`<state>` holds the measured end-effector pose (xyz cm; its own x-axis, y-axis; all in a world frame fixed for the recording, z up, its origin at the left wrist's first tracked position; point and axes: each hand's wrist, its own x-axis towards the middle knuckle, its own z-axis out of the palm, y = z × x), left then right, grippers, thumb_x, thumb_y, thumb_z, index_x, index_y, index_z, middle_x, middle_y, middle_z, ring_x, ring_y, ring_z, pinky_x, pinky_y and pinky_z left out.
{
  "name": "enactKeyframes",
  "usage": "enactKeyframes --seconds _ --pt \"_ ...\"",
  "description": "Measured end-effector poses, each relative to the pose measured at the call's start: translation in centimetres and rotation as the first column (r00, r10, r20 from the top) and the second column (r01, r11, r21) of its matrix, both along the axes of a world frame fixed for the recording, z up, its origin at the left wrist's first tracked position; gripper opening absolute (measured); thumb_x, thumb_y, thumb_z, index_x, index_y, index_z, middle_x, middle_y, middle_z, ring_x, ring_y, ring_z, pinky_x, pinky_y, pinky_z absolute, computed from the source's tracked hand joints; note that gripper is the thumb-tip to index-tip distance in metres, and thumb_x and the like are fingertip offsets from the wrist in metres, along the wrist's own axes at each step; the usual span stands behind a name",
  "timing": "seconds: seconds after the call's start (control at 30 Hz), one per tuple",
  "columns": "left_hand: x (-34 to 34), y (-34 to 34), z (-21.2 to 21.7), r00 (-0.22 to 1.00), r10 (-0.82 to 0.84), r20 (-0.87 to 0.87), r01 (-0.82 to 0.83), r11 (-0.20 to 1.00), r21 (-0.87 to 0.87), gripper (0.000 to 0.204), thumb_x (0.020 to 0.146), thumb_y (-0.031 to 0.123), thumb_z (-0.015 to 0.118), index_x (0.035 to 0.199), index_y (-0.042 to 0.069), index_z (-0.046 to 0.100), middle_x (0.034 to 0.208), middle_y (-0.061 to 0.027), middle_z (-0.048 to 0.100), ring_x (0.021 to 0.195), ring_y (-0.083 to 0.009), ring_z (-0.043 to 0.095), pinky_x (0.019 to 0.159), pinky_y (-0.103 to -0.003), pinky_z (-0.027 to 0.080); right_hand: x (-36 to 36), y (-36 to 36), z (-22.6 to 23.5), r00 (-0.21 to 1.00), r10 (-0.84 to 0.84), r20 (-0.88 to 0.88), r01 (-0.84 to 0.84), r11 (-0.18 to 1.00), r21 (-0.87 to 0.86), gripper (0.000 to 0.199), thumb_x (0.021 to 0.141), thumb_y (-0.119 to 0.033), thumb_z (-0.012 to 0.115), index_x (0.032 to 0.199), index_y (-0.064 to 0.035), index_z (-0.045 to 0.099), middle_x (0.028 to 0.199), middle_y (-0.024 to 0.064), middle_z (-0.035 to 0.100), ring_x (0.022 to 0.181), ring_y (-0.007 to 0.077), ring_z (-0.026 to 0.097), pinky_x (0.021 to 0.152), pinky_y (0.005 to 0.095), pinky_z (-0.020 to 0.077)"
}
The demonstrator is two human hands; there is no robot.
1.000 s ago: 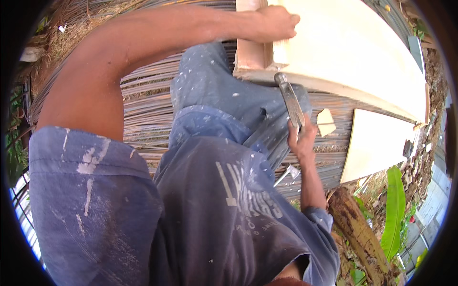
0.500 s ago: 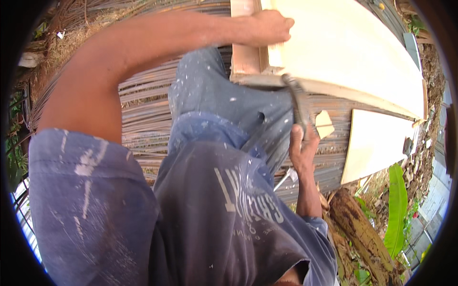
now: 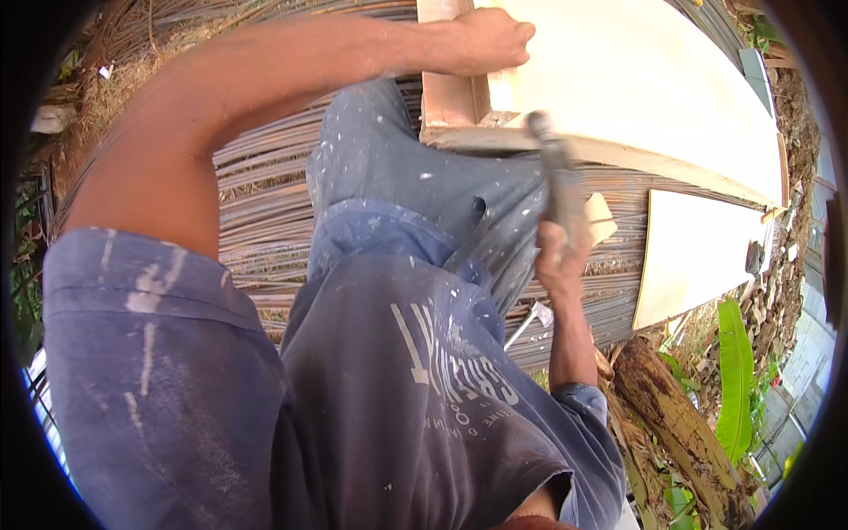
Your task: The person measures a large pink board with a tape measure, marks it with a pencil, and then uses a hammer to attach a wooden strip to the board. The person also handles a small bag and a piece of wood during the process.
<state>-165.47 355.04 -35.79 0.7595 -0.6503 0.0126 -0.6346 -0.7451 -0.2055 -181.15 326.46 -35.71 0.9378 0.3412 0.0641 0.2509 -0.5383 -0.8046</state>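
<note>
My right hand is wrapped round the handle of a hammer, which is smeared by motion. The dark hammer head points away from me, close to the near wooden edge of a large pale panel. Over the panel's left corner, my left hand is closed with its knuckles up, above a wooden batten fixed along that end. Whatever its fingers grip is hidden beneath them. My bent knee, in paint-spotted trousers, is beside the panel's corner.
Under everything lies a wide bed of rusty rods. A second pale board rests at the right, with a small wood offcut nearer my right hand. A light-coloured tool, a log and a green leaf are close by.
The hammer has swung slightly to the right and more upright in my right hand, and is more blurred now. My left hand stays at the panel's corner; the whole view has shifted a little.
</note>
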Motion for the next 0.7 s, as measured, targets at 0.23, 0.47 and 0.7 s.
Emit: enactKeyframes --seconds 0.23,0.47,0.7 --pt "-0.1 0.9 1.9 1.0 0.009 0.026 -0.011 0.997 0.073 0.016 0.08 0.011 0.06 0.086 0.0 0.071 0.094 -0.0192 0.061 0.078 -0.03 0.067 0.062 -0.04 0.055 -0.3 0.4 5.2 0.981 0.191 0.031 -0.194 0.967 0.164 0.023 0.086 -0.027 0.061 0.086 -0.005 0.06 0.068 0.0117 0.06 0.062 0.0255 0.056 0.062 0.0394 0.0459" --pt "-0.2 0.9 0.9 1.0 0.018 0.006 -0.018 1.0 0.026 0.019 0.08 0.012 0.059 0.087 -0.001 0.071 0.095 -0.0205 0.06 0.078 -0.031 0.067 0.062 -0.04 0.055 -0.3 -1.4 3.3 0.92 0.232 0.316 -0.16 0.958 -0.236 0.03 0.097 -0.026 0.049 0.083 -0.0018 0.059 0.072 0.0101 0.057 0.064 0.025 0.058 0.061 0.0388 0.0491" --pt "0.3 -0.4 0.1 1.0 0.004 0.015 -0.004 1.0 -0.022 0.017 0.08 0.01 0.059 0.085 -0.002 0.07 0.094 -0.0205 0.06 0.077 -0.0319 0.066 0.064 -0.041 0.055 0.9 0.5 0.6 0.995 0.094 -0.028 -0.098 0.959 -0.267 0.025 0.09 -0.028 0.064 0.091 -0.0036 0.064 0.069 0.013 0.062 0.061 0.0287 0.06 0.063 0.0407 0.0502"
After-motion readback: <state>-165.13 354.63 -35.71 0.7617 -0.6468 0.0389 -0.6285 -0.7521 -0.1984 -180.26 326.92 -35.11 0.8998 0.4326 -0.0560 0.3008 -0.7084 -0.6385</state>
